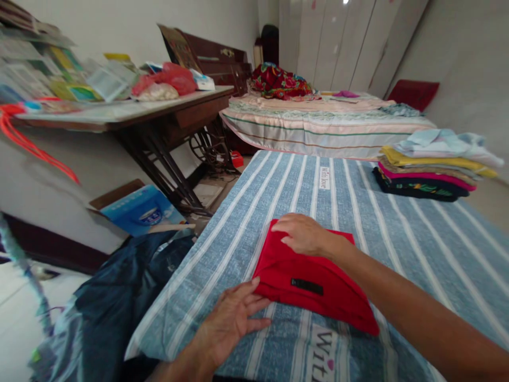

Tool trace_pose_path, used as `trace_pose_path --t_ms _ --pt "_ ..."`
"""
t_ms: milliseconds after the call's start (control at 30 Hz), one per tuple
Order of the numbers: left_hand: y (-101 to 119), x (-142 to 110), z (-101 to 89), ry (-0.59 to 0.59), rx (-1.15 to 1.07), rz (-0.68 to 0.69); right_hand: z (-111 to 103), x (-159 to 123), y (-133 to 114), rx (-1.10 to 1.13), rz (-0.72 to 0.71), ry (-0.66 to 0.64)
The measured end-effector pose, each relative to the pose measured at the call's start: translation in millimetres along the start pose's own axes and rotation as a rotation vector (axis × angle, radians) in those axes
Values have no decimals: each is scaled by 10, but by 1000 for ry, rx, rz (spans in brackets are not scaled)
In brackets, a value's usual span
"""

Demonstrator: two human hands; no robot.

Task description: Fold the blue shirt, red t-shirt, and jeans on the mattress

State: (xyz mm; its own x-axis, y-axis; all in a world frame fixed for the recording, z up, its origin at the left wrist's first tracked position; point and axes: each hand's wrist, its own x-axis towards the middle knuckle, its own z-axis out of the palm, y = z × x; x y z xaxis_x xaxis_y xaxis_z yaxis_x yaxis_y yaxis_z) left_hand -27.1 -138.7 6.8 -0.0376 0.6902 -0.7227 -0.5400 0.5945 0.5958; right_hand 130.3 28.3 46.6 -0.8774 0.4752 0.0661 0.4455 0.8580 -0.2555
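Observation:
A red shirt (318,268), folded into a compact shape with a black label near its curved collar edge, lies on the blue-and-white striped bed cover (222,244). My left hand (234,315) is at the shirt's near left edge, fingers apart and fingertips touching the cloth. Across the shirt reaches my right arm. My right hand (300,233) rests on the far left part of the shirt, fingers slightly bent with the thumb apart; no cloth shows pinched between them.
A stack of folded clothes (427,172) stands at the bed's right side. Dark clothing (131,297) hangs at the left edge. Beyond are a cluttered sewing-machine table (115,119) and another bed (318,124). A blue box (143,209) sits under the table.

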Motion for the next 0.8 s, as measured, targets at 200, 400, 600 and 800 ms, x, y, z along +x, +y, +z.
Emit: trace_pose_path --t_ms 200,400,600,800 --pt "-72 71 64 126 89 127 154 569 -482 -110 -328 -495" --pt "-85 62 77 70 271 317 101 663 -567 -213 -414 -647" --pt "-22 37 172 99 305 397 -68 719 -494 -79 -365 -742" --pt "-237 18 309 29 -65 306 -246 723 -475 59 -272 -785"
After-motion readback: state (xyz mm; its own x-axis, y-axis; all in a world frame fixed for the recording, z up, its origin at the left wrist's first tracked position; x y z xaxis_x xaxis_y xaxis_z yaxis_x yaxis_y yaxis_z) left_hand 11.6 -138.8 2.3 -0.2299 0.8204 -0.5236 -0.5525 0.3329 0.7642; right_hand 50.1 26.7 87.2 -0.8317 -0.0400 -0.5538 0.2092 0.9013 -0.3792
